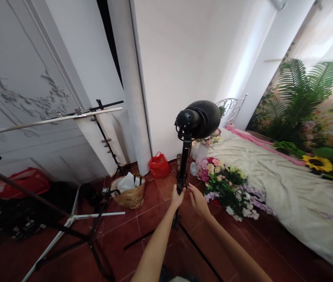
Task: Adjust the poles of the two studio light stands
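Lamp [204, 117] on a stand [184, 160], between basket [131, 197] and bed [254, 150].
Below the lamp, the left hand [177, 197] is around the stand, the right hand [198, 199] just beside it. To the left, the basket sits on the floor [153, 201], with a bag [159, 166] beyond it by the wall [178, 78]. To the right, flowers [222, 178] stand beside the bed, and a sunflower [317, 163] lies toward the bed's far side.

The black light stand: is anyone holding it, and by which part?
The left hand grips the light stand's pole, well below the lamp; whether the right hand beside it also grips cannot be told.
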### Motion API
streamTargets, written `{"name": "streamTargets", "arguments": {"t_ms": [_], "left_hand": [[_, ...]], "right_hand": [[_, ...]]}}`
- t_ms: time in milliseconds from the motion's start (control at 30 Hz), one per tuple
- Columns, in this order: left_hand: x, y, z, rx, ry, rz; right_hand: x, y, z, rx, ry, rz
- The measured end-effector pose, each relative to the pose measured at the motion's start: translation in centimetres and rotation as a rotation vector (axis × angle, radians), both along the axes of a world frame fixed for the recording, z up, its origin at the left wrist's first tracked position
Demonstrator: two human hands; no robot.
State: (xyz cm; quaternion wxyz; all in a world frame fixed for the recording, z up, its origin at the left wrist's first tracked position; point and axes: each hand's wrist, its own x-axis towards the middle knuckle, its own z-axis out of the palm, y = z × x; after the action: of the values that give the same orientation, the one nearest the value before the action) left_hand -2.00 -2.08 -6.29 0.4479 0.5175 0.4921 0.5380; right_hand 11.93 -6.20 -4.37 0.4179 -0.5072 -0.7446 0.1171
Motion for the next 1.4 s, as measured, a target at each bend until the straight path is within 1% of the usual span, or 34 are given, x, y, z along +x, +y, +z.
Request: {"name": "streamTargets", "arguments": {"t_ms": [133, 233, 300, 433, 533, 600, 700, 800, 900, 1000, 1100, 1200, 1400], "left_hand": [[0.2, 0.0, 0.2, -0.011, -0.010, 0.024], [0.3, 0.1, 0.0, 0.007, -0.004, 0.023], [0.3, 0.1, -0.1, 0.026, 0.004, 0.019], [0.2, 0.0, 0.1, 0.038, -0.010, 0.002], [0.1, -0.2, 0.5, 0.013, -0.014, 0.003], [0.1, -0.3, 0.7, 0.004, -0.009, 0.006], [0.1, -0.4, 0.8, 0.012, 0.014, 0.005], [0.1, -0.3, 0.6, 0.025, 0.024, 0.008], [0.2, -0.2, 0.4, 0.028, 0.008, 0.012], [0.2, -0.1, 0.2, 0.014, 0.013, 0.016], [0.2, 0.0, -0.1, 0.021, 0.030, 0.014], [0.2, 0.1, -0.5, 0.037, 0.029, 0.006], [0.1, 0.2, -0.8, 0.058, 0.020, -0.020]], "right_hand": [[-0.5, -0.3, -2.2, -0.006, -0.104, 0.026], [-0.8, 0.2, -2.9, -0.001, -0.137, 0.031], [-0.8, 0.8, -2.7, -0.004, -0.137, 0.043], [-0.5, 2.5, -1.3, -0.052, -0.062, 0.053], [-0.4, 3.6, -0.4, -0.114, 0.086, 0.055], [-0.5, 4.1, -0.4, -0.181, 0.227, 0.038], [-1.1, 4.3, -1.2, -0.266, 0.467, -0.027], [-1.7, 4.4, -2.1, -0.314, 0.707, -0.080], [-2.2, 4.7, -2.4, -0.352, 0.845, -0.076], [-2.4, 5.2, -2.4, -0.344, 0.827, -0.070], [-2.3, 6.0, -2.4, -0.346, 0.791, -0.149], [-2.3, 7.1, -2.5, -0.394, 0.793, -0.212], [-2.7, 8.9, -3.0, -0.472, 0.763, -0.263]]}}
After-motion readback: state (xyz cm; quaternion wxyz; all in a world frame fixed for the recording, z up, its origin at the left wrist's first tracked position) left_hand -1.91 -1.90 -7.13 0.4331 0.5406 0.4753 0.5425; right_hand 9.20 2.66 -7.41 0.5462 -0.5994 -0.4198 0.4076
